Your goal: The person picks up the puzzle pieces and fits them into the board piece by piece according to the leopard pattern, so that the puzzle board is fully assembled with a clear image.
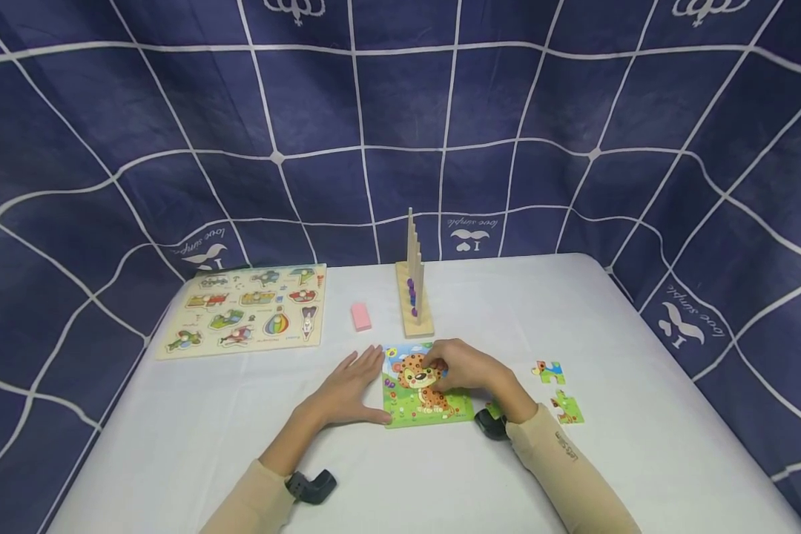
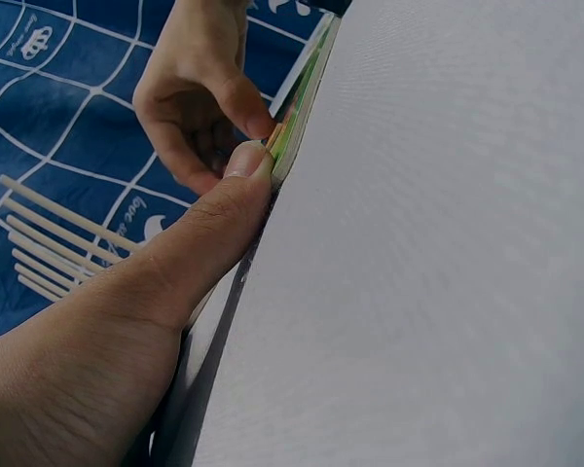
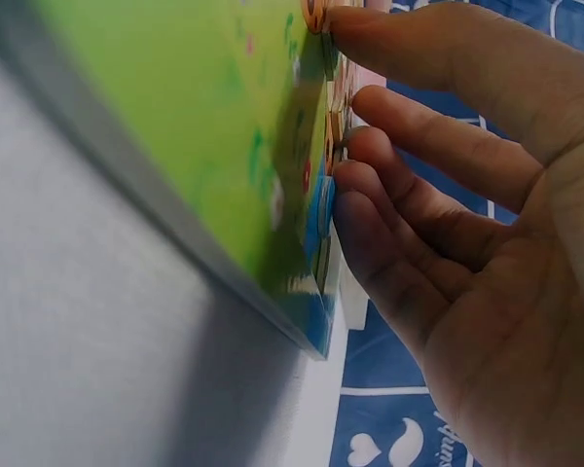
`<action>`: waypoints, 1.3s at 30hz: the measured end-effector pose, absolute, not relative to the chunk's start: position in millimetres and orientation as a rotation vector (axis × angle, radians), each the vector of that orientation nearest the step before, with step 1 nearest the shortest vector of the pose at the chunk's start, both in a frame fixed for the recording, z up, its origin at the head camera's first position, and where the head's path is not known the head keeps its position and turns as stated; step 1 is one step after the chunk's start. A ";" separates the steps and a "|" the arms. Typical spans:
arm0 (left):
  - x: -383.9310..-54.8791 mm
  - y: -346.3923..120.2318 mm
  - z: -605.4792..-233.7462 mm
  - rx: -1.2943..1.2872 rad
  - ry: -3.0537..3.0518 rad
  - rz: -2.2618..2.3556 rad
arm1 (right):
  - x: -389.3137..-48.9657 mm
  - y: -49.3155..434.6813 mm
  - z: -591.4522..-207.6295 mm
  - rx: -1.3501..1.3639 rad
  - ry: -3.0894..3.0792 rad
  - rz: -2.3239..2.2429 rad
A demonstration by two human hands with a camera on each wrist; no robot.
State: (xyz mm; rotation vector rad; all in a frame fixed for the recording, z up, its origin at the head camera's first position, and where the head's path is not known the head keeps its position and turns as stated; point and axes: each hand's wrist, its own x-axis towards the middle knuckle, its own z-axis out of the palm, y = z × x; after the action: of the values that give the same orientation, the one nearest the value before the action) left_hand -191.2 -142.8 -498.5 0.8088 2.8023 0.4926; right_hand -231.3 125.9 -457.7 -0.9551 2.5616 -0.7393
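A square jigsaw puzzle (image 1: 407, 409) with a spotted leopard cub on green grass lies flat at the middle of the table. My left hand (image 1: 343, 393) rests along its left side, fingers extended toward the far corner and the thumb at the near corner. From the right, my right hand (image 1: 469, 365) reaches over the picture with bent fingers, gripping a puzzle piece (image 3: 323, 206) by its edges. In the right wrist view several pieces stand slightly proud of the green surface beneath the fingertips. The hand hides the picture's upper right part in the head view.
Loose puzzle pieces (image 1: 567, 408) lie right of the puzzle, with another green piece (image 1: 494, 409) by the right wrist. Behind stands a wooden peg stand (image 1: 415, 326) with purple beads. A pink block (image 1: 361, 317) and a vehicle puzzle board (image 1: 240, 311) lie to the left.
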 end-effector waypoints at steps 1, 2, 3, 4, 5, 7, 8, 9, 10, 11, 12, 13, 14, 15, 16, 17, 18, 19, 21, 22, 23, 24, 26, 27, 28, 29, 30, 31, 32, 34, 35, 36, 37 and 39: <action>-191.3 -142.9 -498.0 0.806 2.803 0.489 | -231.3 125.3 -457.4 -0.954 2.563 -0.737; -191.7 -142.9 -497.8 0.806 2.806 0.483 | -231.2 124.8 -457.1 -0.952 2.565 -0.734; -191.9 -143.0 -497.6 0.808 2.808 0.480 | -231.2 124.4 -457.0 -0.951 2.567 -0.732; -192.2 -143.1 -497.7 0.808 2.808 0.476 | -231.0 124.0 -457.0 -0.950 2.567 -0.731; -192.4 -143.2 -498.0 0.807 2.810 0.463 | -231.1 123.9 -457.1 -0.951 2.567 -0.729; -192.5 -143.3 -498.4 0.806 2.807 0.454 | -230.7 123.5 -457.5 -0.947 2.566 -0.726; -192.5 -143.4 -498.8 0.808 2.805 0.454 | -230.6 123.4 -457.6 -0.945 2.564 -0.726; -192.3 -143.5 -499.4 0.808 2.803 0.458 | -230.5 123.3 -457.9 -0.944 2.562 -0.726; -192.4 -143.4 -499.4 0.804 2.803 0.453 | -230.6 123.7 -458.0 -0.944 2.561 -0.731; -192.4 -143.3 -499.4 0.802 2.804 0.457 | -230.7 123.7 -458.2 -0.946 2.561 -0.733; -192.4 -143.3 -499.5 0.800 2.805 0.463 | -230.7 123.4 -458.3 -0.948 2.561 -0.735; -192.3 -143.4 -499.9 0.795 2.807 0.462 | -230.9 123.4 -458.5 -0.949 2.561 -0.735; -192.2 -143.4 -500.2 0.790 2.808 0.463 | -231.0 123.3 -458.7 -0.949 2.561 -0.737; -192.1 -143.4 -500.3 0.784 2.807 0.462 | -231.2 123.2 -458.9 -0.949 2.563 -0.737; -192.0 -143.3 -500.5 0.781 2.808 0.461 | -231.2 123.2 -459.1 -0.946 2.563 -0.739; -191.7 -143.2 -500.6 0.777 2.805 0.463 | -231.3 123.3 -459.6 -0.944 2.564 -0.734; -191.5 -143.1 -501.0 0.777 2.804 0.464 | -231.1 123.5 -459.6 -0.937 2.561 -0.735; -191.3 -142.9 -501.0 0.775 2.801 0.465 | -231.1 123.8 -459.7 -0.933 2.558 -0.736; -191.0 -142.3 -500.9 0.775 2.799 0.477 | -231.1 124.9 -460.0 -0.923 2.547 -0.755; -191.0 -142.0 -501.0 0.776 2.800 0.482 | -231.2 125.8 -460.1 -0.919 2.539 -0.770; -191.1 -141.7 -500.8 0.778 2.800 0.487 | -231.6 127.0 -460.4 -0.912 2.533 -0.783; -191.3 -141.3 -500.9 0.781 2.800 0.490 | -231.6 127.9 -460.2 -0.898 2.527 -0.799; -191.4 -141.3 -501.8 0.780 2.802 0.492 | -232.3 129.6 -460.6 -0.881 2.514 -0.831; -191.4 -141.4 -502.2 0.779 2.802 0.493 | -232.6 130.3 -460.6 -0.871 2.509 -0.843; -191.6 -141.4 -502.6 0.780 2.804 0.491 | -233.0 131.0 -460.6 -0.866 2.507 -0.848; -191.7 -141.4 -502.6 0.778 2.805 0.493 | -233.3 131.6 -460.4 -0.859 2.506 -0.854; -191.8 -141.5 -502.8 0.776 2.805 0.492 | -233.4 131.7 -460.2 -0.858 2.503 -0.859; -191.9 -141.5 -502.8 0.776 2.806 0.492 | -233.7 131.9 -460.1 -0.862 2.500 -0.863; -191.8 -141.6 -502.6 0.776 2.806 0.498 | -233.9 131.9 -460.1 -0.864 2.497 -0.866; -192.0 -141.5 -502.2 0.776 2.806 0.499 | -234.1 132.0 -460.2 -0.862 2.500 -0.859; -191.9 -141.6 -502.0 0.775 2.805 0.503 | -234.2 131.9 -460.3 -0.860 2.501 -0.859; -191.8 -141.7 -502.0 0.775 2.804 0.506 | -234.2 131.8 -460.4 -0.858 2.501 -0.859; -191.9 -141.8 -502.2 0.775 2.802 0.508 | -234.3 131.6 -460.4 -0.857 2.503 -0.855; -191.9 -141.5 -502.4 0.775 2.802 0.508 | -234.3 132.3 -460.0 -0.859 2.505 -0.855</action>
State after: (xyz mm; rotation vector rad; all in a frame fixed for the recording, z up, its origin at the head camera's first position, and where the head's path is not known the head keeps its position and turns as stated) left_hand -191.9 -141.5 -502.4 0.7745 2.8020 0.5079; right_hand -234.3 132.3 -460.0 -0.8595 2.5051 -0.8553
